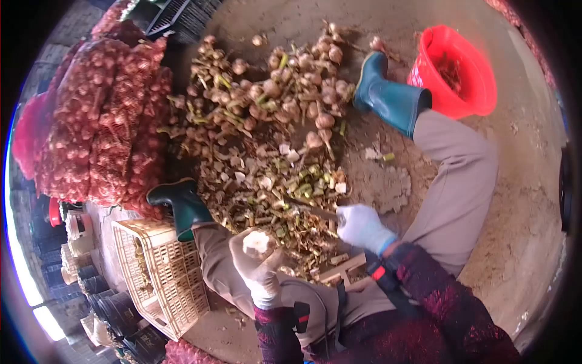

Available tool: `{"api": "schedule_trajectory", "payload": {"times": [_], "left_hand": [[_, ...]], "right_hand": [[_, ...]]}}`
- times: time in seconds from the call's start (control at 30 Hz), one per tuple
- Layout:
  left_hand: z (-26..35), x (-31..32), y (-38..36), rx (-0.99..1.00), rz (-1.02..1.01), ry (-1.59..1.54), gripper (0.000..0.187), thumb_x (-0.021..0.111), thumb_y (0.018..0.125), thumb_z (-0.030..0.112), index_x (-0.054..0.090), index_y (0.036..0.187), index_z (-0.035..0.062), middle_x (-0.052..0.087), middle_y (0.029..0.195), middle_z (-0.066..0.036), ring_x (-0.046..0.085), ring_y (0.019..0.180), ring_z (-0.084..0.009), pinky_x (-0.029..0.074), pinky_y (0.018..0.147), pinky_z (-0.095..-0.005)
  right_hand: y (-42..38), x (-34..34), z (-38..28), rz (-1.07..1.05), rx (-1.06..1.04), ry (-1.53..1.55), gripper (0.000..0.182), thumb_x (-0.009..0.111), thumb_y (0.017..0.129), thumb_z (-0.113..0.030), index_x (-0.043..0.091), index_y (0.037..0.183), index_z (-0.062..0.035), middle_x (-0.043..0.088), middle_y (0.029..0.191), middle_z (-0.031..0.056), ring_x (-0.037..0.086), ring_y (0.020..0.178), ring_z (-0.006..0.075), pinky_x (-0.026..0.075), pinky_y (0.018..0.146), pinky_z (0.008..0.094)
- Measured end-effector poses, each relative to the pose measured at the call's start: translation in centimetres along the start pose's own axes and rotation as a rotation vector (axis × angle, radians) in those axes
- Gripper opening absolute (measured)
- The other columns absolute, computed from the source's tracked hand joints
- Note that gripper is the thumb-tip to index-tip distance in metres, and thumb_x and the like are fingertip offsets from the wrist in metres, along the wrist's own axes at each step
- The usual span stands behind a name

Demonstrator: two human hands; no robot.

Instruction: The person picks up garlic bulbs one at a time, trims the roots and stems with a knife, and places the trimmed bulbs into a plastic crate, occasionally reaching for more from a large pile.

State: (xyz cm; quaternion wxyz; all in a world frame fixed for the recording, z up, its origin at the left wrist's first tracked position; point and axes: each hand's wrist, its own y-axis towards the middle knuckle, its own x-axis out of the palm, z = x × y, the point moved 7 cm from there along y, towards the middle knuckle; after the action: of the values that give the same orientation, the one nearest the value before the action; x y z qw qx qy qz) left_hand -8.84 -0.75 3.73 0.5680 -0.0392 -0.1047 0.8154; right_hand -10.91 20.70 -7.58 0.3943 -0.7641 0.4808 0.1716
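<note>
My left hand (257,273), in a pale work glove, is closed around a garlic bulb (257,242) whose whitish side faces up. My right hand (362,227), in a white glove, grips a knife (312,209); its blade points left, apart from the bulb. Beneath both hands lies a heap of cut stalks and garlic skins (291,233). Farther out, a pile of garlic bulbs with stems (273,91) spreads over the floor between my boots.
Red mesh sacks full of garlic (103,121) stand at the left. A cream plastic crate (176,273) is beside my left leg. Beyond my right boot (391,97) sits a red bucket (479,91) with scraps inside. Black buckets (115,312) line the lower left.
</note>
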Motion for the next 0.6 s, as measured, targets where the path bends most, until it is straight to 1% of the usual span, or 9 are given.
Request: {"api": "schedule_trajectory", "payload": {"times": [0.03,0.07,0.1,0.17,0.23,0.37,0.43,0.5,0.6], "left_hand": [[-0.2,0.3,0.0,-0.034,-0.018,0.040,0.063,0.069,0.067,-0.008,0.049,0.125,0.0039,0.059,0.098,-0.006,0.057,0.080,-0.0123,0.049,0.066,-0.0212],[-0.7,-0.8,0.5,0.167,-0.054,0.561,0.060,0.068,0.069,-0.009,0.052,0.125,0.0039,0.060,0.100,-0.007,0.059,0.082,-0.0128,0.049,0.067,-0.0218],[-0.5,-0.5,0.5,0.254,-0.019,0.633,0.058,0.068,0.068,-0.012,0.054,0.122,0.0035,0.059,0.103,-0.007,0.060,0.084,-0.0139,0.050,0.073,-0.0241],[-2.7,0.0,0.4,-0.119,0.026,0.079,0.063,0.076,0.068,0.005,0.049,0.124,0.0021,0.059,0.107,-0.006,0.060,0.091,-0.0245,0.045,0.097,-0.0391],[-3.1,2.0,0.8,-0.050,-0.038,-0.241,0.050,0.065,0.070,-0.004,0.052,0.117,0.0037,0.056,0.103,-0.006,0.060,0.091,-0.0204,0.047,0.090,-0.0329],[-6.9,3.7,1.6,-0.216,-0.003,-0.603,0.040,0.063,0.069,0.003,0.054,0.108,0.0050,0.059,0.103,-0.008,0.058,0.097,-0.0236,0.047,0.091,-0.0341],[-7.8,5.3,2.2,-0.194,0.023,-0.650,0.038,0.064,0.069,0.005,0.055,0.106,0.0059,0.059,0.102,-0.009,0.057,0.094,-0.0229,0.048,0.090,-0.0346],[-7.7,5.8,2.4,-0.144,0.029,-0.700,0.035,0.064,0.070,0.006,0.055,0.104,0.0067,0.060,0.102,-0.009,0.057,0.092,-0.0222,0.049,0.089,-0.0351],[-7.7,3.9,3.0,-0.147,0.072,-0.975,0.027,0.067,0.069,0.002,0.056,0.093,0.0082,0.057,0.098,-0.004,0.057,0.097,-0.0239,0.047,0.083,-0.0328]], "right_hand": [[-0.5,-0.3,-0.7,-0.096,0.044,0.047,0.021,0.056,0.079,-0.022,0.067,0.092,-0.0101,0.068,0.081,0.0167,0.066,0.079,0.0363,0.052,0.072,0.0458],[-1.2,0.1,-1.0,-0.079,0.068,0.174,0.022,0.057,0.078,-0.022,0.067,0.093,-0.0096,0.069,0.081,0.0160,0.067,0.080,0.0352,0.052,0.072,0.0440],[-1.9,0.8,-1.2,-0.062,0.094,0.302,0.022,0.058,0.078,-0.023,0.067,0.093,-0.0091,0.069,0.081,0.0153,0.067,0.080,0.0342,0.053,0.073,0.0423],[-2.7,2.6,-1.6,-0.083,0.148,0.467,0.024,0.061,0.077,-0.023,0.067,0.094,-0.0078,0.069,0.080,0.0142,0.068,0.078,0.0313,0.053,0.072,0.0392],[-2.7,3.8,-1.7,-0.049,0.195,0.623,0.021,0.062,0.077,-0.021,0.066,0.091,-0.0056,0.067,0.074,0.0118,0.065,0.066,0.0253,0.051,0.064,0.0353],[-2.0,-3.7,-5.2,0.269,-0.201,0.984,0.015,0.062,0.078,-0.012,0.051,0.074,-0.0028,0.047,0.055,0.0129,0.042,0.045,0.0235,0.038,0.048,0.0355],[-0.9,-1.2,-4.1,0.095,-0.099,0.867,0.014,0.062,0.078,-0.015,0.057,0.078,-0.0026,0.057,0.062,0.0157,0.053,0.052,0.0294,0.044,0.053,0.0376],[0.3,7.4,0.9,-0.270,0.252,0.443,0.028,0.060,0.075,-0.023,0.065,0.092,-0.0016,0.067,0.083,0.0228,0.066,0.081,0.0385,0.052,0.072,0.0415],[0.3,6.0,1.1,-0.224,0.247,0.392,0.027,0.060,0.073,-0.022,0.065,0.091,-0.0009,0.067,0.080,0.0202,0.065,0.075,0.0374,0.052,0.070,0.0415]]}}
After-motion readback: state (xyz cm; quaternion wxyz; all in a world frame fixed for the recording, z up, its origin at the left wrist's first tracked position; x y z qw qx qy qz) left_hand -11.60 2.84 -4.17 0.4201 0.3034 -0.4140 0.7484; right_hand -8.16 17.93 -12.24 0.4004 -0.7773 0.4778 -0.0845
